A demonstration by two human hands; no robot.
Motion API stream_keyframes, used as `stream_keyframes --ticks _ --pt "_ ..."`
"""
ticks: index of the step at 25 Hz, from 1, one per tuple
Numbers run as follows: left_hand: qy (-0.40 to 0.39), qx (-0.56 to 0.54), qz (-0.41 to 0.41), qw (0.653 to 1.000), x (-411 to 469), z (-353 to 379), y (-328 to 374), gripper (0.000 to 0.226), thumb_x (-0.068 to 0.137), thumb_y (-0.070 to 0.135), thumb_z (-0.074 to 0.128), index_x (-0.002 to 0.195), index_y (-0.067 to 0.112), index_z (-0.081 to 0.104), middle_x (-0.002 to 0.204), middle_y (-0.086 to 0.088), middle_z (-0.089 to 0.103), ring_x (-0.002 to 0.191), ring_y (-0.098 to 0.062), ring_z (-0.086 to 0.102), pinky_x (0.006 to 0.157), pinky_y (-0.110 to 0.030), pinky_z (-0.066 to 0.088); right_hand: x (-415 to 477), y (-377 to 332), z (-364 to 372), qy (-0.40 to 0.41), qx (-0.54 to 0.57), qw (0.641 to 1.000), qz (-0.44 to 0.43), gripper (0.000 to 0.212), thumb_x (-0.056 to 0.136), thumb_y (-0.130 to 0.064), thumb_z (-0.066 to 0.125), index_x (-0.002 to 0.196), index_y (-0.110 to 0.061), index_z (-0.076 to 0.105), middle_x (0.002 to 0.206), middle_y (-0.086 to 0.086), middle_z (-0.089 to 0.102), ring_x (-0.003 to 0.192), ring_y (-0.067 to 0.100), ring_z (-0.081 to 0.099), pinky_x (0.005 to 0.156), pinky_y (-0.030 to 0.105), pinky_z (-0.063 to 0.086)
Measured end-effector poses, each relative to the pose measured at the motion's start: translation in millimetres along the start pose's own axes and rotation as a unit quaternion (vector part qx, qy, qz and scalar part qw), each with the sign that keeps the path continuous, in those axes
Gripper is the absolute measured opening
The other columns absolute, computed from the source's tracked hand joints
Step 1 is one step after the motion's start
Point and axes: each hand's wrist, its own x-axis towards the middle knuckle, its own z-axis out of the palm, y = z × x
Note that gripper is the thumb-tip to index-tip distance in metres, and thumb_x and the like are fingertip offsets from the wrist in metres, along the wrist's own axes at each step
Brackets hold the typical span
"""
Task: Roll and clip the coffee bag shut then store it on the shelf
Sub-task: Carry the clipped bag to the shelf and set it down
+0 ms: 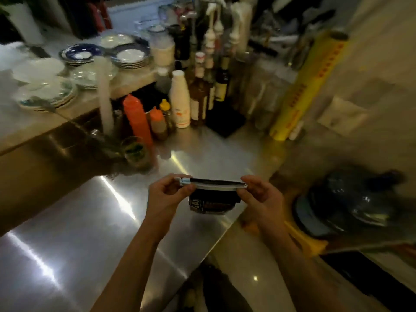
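Left hand (165,194) and right hand (261,197) pinched the clip (213,184) ends on the coffee bag (211,202), held above the steel counter (101,221), sauce bottles (137,119) and plates (130,55) beyond the bag

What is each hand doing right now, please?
Left hand: closed, pinching the left end of the clip on the coffee bag.
Right hand: closed, pinching the clip's right end.

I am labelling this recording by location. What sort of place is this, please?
Probably a café or restaurant kitchen. The stainless steel counter, stacked plates, a crowd of syrup and sauce bottles and a large yellow wrap roll suggest food service rather than a home.
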Motion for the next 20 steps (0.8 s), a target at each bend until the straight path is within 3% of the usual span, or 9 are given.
stream_keyframes --ticks 4,6,9,11,16,20 --pt "-0.113 -0.011 -0.009 0.994 -5 82 0 0.023 0.077 0.001 0.076 0.085 0.023 0.076 0.083 0.003 0.078 0.082 -0.011 0.073 0.071 -0.018 0.055 -53 -17 -71 0.148 0.004 0.989 -0.005 0.026 0.083 -0.001 0.070 0.096 -0.023 0.071 0.086 -0.001 0.077 0.084 0.016 0.072 0.071 0.025 0.057" --pt "-0.184 -0.033 -0.021 0.982 -19 137 1 0.016 0.074 0.012 0.077 0.088 0.016 0.074 0.082 0.002 0.078 0.081 -0.012 0.074 0.070 -0.019 0.056 -87 -28 -114 0.234 0.005 0.972 -0.029 0.027 0.083 -0.001 0.070 0.095 -0.025 0.071 0.085 0.002 0.076 0.083 0.017 0.072 0.071 0.025 0.057" --pt "-0.282 -0.012 -0.019 0.959 -52 222 5 0.029 0.064 0.031 0.077 0.090 0.019 0.072 0.083 0.008 0.078 0.080 -0.007 0.073 0.065 -0.016 0.056 -141 -38 -180 0.338 -0.008 0.940 -0.036 0.026 0.083 -0.002 0.070 0.096 -0.025 0.073 0.086 0.007 0.075 0.083 0.020 0.072 0.072 0.027 0.057" --pt "-0.359 -0.017 -0.030 0.933 -82 287 5 0.032 0.061 0.033 0.077 0.089 0.019 0.071 0.084 0.009 0.077 0.078 -0.003 0.072 0.063 -0.014 0.055 -183 -47 -229 0.410 -0.016 0.911 -0.054 0.023 0.084 -0.002 0.070 0.097 -0.020 0.072 0.084 0.006 0.075 0.081 0.019 0.071 0.071 0.028 0.057" --pt "-0.508 -0.025 -0.060 0.859 -172 445 -3 0.034 0.063 0.030 0.078 0.093 0.015 0.072 0.090 -0.002 0.078 0.088 -0.016 0.073 0.068 -0.024 0.060 -287 -53 -341 0.555 -0.019 0.827 -0.083 0.018 0.085 -0.003 0.070 0.098 -0.015 0.071 0.077 0.001 0.074 0.074 0.015 0.071 0.065 0.022 0.055" --pt "-0.613 -0.023 -0.069 0.787 -262 560 -11 0.036 0.057 0.039 0.080 0.087 0.021 0.074 0.091 0.003 0.078 0.088 -0.013 0.073 0.070 -0.024 0.060 -367 -55 -423 0.668 -0.012 0.739 -0.083 0.019 0.084 0.000 0.069 0.098 -0.014 0.071 0.078 0.003 0.075 0.075 0.015 0.071 0.064 0.023 0.056"
